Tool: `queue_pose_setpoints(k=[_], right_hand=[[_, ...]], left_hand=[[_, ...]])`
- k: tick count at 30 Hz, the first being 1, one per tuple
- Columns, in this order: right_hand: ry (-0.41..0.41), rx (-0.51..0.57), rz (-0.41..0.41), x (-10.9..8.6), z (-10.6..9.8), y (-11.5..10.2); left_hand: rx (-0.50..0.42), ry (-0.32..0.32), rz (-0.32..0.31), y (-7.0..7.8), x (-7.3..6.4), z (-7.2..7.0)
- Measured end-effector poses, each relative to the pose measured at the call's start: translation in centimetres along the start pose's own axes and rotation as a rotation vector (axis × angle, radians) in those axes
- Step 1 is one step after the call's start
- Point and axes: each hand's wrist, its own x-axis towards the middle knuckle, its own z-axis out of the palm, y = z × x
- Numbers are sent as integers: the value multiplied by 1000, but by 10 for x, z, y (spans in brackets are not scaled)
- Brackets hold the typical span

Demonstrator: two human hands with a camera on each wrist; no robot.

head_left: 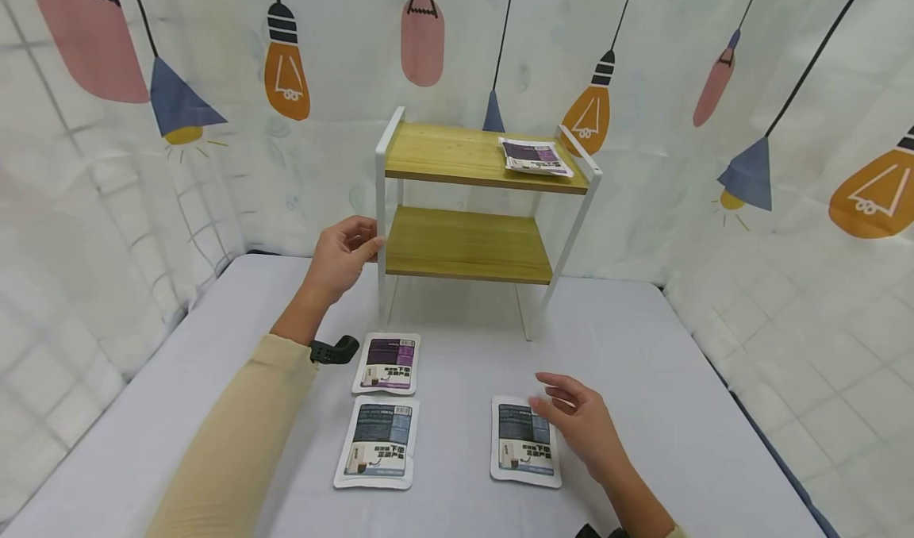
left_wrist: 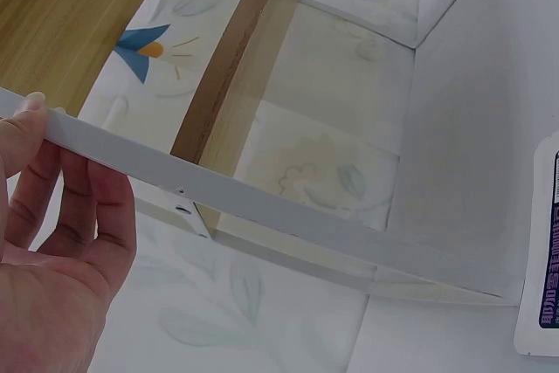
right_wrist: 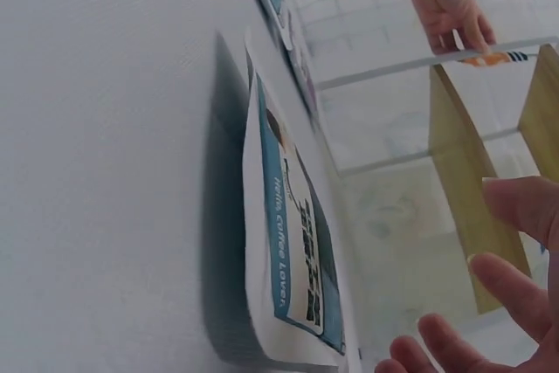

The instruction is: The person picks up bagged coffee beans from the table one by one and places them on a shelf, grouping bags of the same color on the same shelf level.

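My left hand point(head_left: 346, 254) pinches the white left upright of a small two-tier shelf point(head_left: 467, 240), thumb on one side and fingers curled behind it. In the left wrist view the thumb and fingertips point(left_wrist: 109, 189) lie at the white bar. My right hand point(head_left: 578, 423) holds nothing; its fingers are spread and loosely bent over the right edge of a blue-labelled coffee packet point(head_left: 524, 451). That packet lies flat on the table. A purple-labelled packet point(head_left: 387, 363) and another blue-labelled packet point(head_left: 376, 443) lie in a column below the left hand.
On the shelf's wooden top board point(head_left: 450, 149), a purple-labelled packet point(head_left: 535, 157) lies at the right end. The shelf stands at the back of the white-covered table point(head_left: 457, 514). Printed curtains point(head_left: 336, 165) enclose the back and sides.
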Motion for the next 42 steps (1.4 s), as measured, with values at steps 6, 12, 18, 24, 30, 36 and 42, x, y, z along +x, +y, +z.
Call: queue_pose_setpoints(k=[6,12,18,24,30,36,42], right_hand=[[10,-55,22,-9,1,3],[-18,-154,24,-19,1,5],[-29,-247,22,-23,1,7],[-18,-297,62,-27,1,9],[-23,-351,63,-27,2,8],[-38,-384,41,-27,3,8],[-58,-408,27,-26,5,9]], left_hand=[[-3,3,-2,0,0,0],[-10,0,9,-2,-1,-1],[-14,-3,9,-2,0,-1],[-16,-7,13,-1,0,0],[0,-4,19,-1,0,-2],[7,-7,16,-1,-1,-3],[10,-8,17,-1,-1,-2]])
